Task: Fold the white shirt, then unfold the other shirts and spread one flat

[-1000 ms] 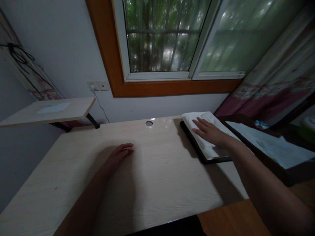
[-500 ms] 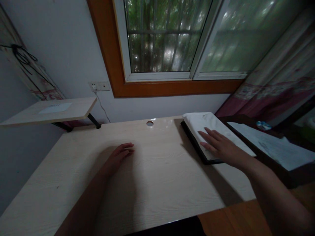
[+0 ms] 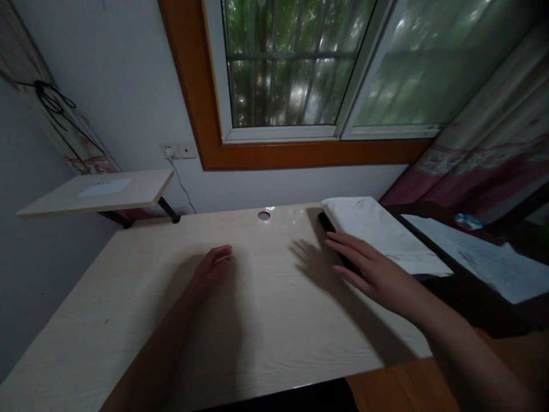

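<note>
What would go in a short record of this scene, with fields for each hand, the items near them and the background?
Left hand: loosely curled, holding nothing, at the desk
Right hand: fingers extended, over the left edge of a black item; contact unclear
White sheet-like item: flat, over the black item
Shelf: raised, at the desk's rear left, paper on top
Desk hole: near the rear edge
Background: window, with a curtain at right
</note>
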Tool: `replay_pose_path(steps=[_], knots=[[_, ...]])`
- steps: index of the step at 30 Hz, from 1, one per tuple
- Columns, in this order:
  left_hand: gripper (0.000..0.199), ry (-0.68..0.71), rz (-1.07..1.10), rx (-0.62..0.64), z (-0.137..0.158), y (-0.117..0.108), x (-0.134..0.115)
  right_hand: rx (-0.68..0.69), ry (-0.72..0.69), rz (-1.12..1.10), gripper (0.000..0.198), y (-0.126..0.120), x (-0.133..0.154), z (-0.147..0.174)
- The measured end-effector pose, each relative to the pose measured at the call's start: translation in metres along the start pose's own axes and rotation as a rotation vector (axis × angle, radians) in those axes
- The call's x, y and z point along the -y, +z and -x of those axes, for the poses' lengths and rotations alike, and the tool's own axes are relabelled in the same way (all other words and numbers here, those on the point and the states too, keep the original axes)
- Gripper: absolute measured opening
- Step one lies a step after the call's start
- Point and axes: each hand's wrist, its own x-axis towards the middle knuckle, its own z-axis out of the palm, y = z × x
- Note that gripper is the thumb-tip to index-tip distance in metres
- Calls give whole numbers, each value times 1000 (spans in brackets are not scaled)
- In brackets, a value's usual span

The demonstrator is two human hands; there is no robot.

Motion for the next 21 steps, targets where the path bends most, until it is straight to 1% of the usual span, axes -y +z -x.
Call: replay_pose_path(steps=[3, 5, 10, 11, 13, 15, 17, 19, 21], knots=[[42, 86, -189, 11, 0, 2, 1, 37, -103, -75, 63, 24, 18, -19], [50, 145, -313, 39, 1, 4, 0, 88, -154, -130, 71, 45, 28, -31], [73, 277, -459, 208, 6, 7, -1, 177, -243, -173, 79, 105, 42, -54], [77, 300, -534, 247, 7, 7, 0, 190, -260, -177, 82, 116, 43, -58], [83, 335, -786, 322, 9, 5, 2, 208, -287, -174, 85, 136, 45, -65], [85, 351, -1070, 381, 11, 2, 5, 225, -300, -165, 87, 151, 48, -73], [85, 358, -1253, 412, 13, 0, 8, 237, -301, -159, 87, 161, 52, -79], [85, 365, -1338, 422, 14, -2, 10, 248, -304, -159, 89, 168, 58, -83], [87, 368, -1379, 428, 16, -3, 11, 259, -308, -160, 91, 174, 62, -86]])
